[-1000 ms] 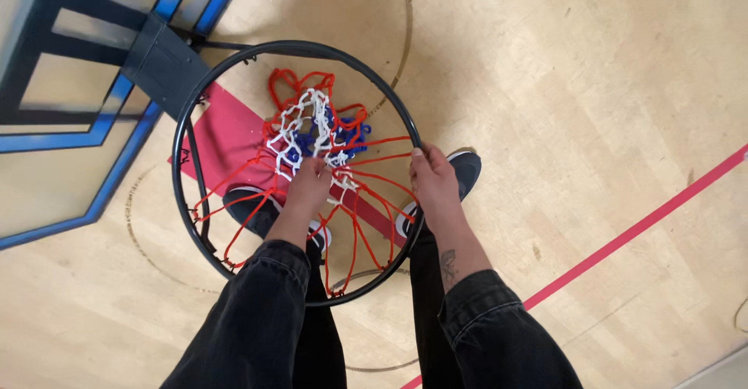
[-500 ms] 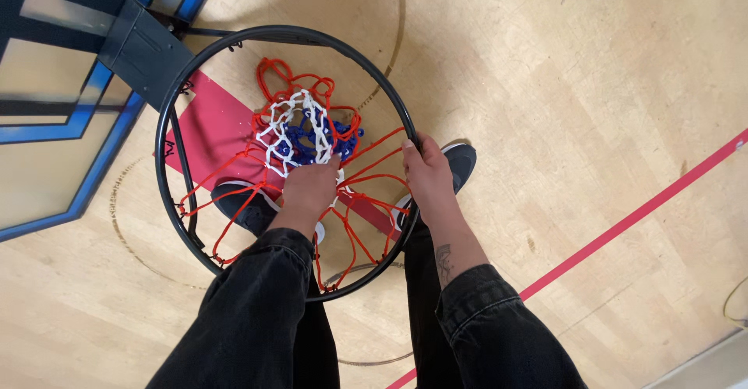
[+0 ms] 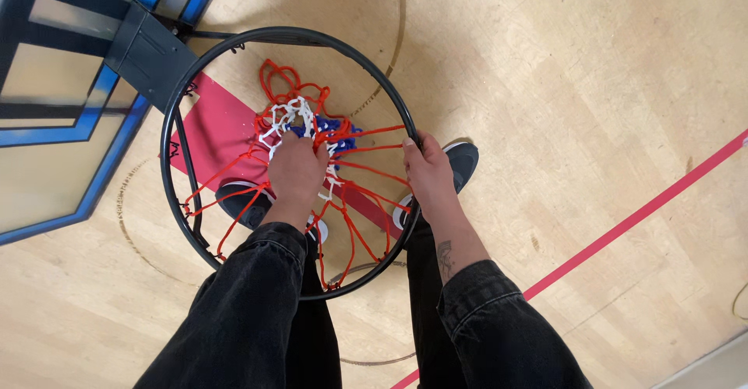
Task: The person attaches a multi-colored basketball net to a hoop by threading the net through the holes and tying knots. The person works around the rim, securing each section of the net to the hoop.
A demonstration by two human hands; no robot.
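Reaching down through the black hoop (image 3: 234,46), my left hand (image 3: 296,172) is buried in the net (image 3: 312,136), its fingers (image 3: 290,141) clenched round a bunch of red, white and blue cords gathered near the middle of the ring. That knot of netting sits right at my fingertips, bulging out just beyond them on the side nearer the backboard (image 3: 54,124), while loose red strands fan outward from my fist to the rim on every side. My right hand (image 3: 427,177) is on the rim itself, at the side away from the backboard; the fingers (image 3: 411,146) curl over the metal and grip it, with a couple of taut red cords running from that spot back towards my left fist. The two hands are near each other, with only a few strands between them. Both forearms are in black sleeves (image 3: 249,311). Far below, through the ring, I see my dark shoes (image 3: 466,159) on the pale wooden floor (image 3: 576,85), standing by a red painted patch (image 3: 222,124), and a red line (image 3: 639,218) crossing the boards to my right.
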